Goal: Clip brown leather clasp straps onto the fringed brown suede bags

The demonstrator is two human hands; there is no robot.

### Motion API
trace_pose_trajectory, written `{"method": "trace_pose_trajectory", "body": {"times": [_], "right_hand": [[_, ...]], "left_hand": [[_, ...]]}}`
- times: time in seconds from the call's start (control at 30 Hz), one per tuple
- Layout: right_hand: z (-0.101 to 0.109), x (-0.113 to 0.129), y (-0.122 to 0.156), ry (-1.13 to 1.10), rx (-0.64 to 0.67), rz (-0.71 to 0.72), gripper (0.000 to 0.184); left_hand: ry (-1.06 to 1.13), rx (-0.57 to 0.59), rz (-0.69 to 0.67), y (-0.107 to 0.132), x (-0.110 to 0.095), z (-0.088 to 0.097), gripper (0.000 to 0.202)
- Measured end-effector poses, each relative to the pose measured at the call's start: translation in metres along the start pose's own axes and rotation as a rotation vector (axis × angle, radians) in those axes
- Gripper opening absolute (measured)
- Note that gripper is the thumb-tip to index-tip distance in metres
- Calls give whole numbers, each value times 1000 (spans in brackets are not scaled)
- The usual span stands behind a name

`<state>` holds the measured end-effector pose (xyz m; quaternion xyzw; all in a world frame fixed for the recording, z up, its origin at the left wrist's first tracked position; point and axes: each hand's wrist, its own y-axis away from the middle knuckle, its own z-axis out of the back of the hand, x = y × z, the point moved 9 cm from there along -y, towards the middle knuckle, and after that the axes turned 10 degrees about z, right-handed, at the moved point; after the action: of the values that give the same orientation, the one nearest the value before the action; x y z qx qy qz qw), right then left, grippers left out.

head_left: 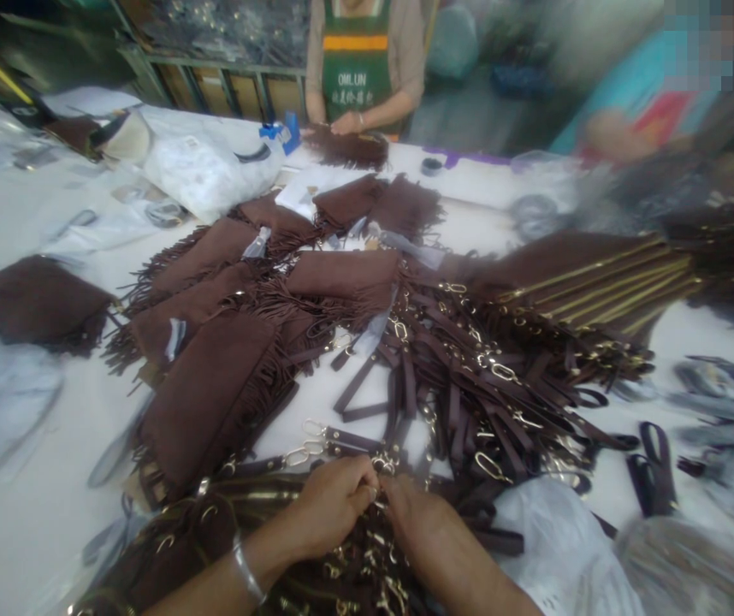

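Observation:
My left hand and my right hand meet at the lower middle, fingers pinched close together on a gold metal clasp. A dark brown strap with gold hardware runs just beyond my fingertips. Exactly which small part each hand grips is hard to make out. Beneath my wrists lie brown zippered pouches with gold zips and rings. A tangled heap of brown wrist straps with gold clips spreads right behind my hands.
Fringed brown bags cover the table's middle; a stack with gold zips lies right. Plastic bags sit beside my right arm. Across the white table, a person in a green apron handles a brown piece. Another person stands blurred at right.

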<state>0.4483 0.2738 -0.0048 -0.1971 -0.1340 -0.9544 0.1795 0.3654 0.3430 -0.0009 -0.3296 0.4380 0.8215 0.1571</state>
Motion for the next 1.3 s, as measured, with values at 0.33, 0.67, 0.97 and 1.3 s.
{"method": "trace_pose_trajectory", "body": {"times": [0.33, 0.67, 0.97, 1.3], "right_hand": [[-2, 13, 3, 168, -62, -36, 28], [-2, -6, 6, -71, -80, -182, 26], [2, 3, -6, -124, 17, -332, 24], [-1, 9, 20, -248, -72, -256, 31]], "left_hand": [[-29, 3, 4, 3, -4, 1, 12], [-65, -89, -2, 7, 0, 4, 9], [-151, -127, -17, 11, -4, 4, 11], [-134, -52, -9, 12, -8, 1, 19]]}}
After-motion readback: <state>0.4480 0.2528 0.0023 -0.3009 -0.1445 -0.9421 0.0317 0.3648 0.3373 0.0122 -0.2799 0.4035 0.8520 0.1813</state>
